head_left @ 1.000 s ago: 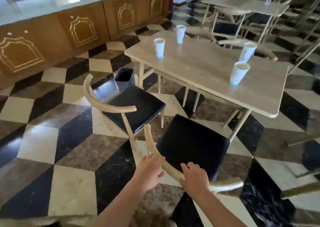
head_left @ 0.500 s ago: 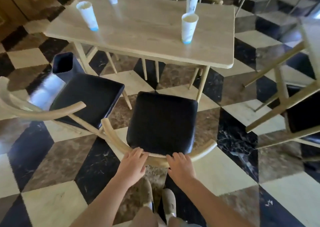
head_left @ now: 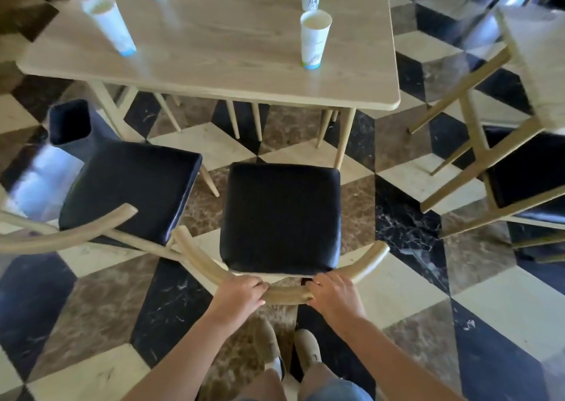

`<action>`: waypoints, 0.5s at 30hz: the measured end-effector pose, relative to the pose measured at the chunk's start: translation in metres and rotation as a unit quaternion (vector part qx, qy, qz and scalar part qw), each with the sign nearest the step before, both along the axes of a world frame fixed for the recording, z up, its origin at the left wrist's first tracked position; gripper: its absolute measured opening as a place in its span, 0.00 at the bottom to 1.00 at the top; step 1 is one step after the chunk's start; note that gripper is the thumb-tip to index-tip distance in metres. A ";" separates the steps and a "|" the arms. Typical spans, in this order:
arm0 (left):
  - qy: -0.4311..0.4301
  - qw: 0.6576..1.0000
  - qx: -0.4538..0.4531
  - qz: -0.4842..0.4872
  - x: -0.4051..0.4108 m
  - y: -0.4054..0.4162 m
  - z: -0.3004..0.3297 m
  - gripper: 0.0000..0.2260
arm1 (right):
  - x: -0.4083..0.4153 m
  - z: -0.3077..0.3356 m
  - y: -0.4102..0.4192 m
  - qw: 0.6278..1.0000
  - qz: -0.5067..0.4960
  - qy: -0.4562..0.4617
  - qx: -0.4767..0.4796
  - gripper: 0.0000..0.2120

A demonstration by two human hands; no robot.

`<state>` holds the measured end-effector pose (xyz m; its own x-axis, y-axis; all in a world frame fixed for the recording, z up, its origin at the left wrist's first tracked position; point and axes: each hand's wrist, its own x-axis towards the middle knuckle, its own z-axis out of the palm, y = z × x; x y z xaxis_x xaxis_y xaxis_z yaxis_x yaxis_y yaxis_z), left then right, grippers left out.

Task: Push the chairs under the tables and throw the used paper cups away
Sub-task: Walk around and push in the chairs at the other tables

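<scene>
A wooden chair with a black seat (head_left: pixel 281 217) stands in front of me, pulled out from the light wooden table (head_left: pixel 220 73). My left hand (head_left: pixel 241 293) and my right hand (head_left: pixel 333 293) both grip its curved backrest rail, close together at the middle. A second black-seated chair (head_left: pixel 128 186) stands to its left, also out from the table and turned at an angle. Several white paper cups stand on the table: one near the right front (head_left: pixel 315 38), one at the left (head_left: pixel 111 26), and two more cut off at the top edge.
A dark bin (head_left: pixel 72 125) stands on the floor left of the table, behind the left chair. Another table with a chair (head_left: pixel 526 168) under it is close on the right. The floor is checkered marble. My feet show below the chair.
The view has swung round behind the chair and come closer to it. Both hands went from resting on the backrest rail to gripping it at the middle.
</scene>
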<state>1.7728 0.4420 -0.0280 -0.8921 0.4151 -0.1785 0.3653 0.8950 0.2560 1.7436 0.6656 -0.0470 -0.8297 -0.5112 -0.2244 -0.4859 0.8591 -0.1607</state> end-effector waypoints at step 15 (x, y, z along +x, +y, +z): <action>0.035 0.996 -0.010 0.085 -0.112 -0.024 0.003 0.18 | -0.114 0.000 -0.032 0.998 0.001 0.056 0.002 0.16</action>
<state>1.6613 0.4176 -0.0253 -0.9599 0.2531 -0.1209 0.2234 0.9505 0.2161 1.6292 0.6334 -0.0473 -0.8486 -0.5122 -0.1324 -0.5023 0.8586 -0.1023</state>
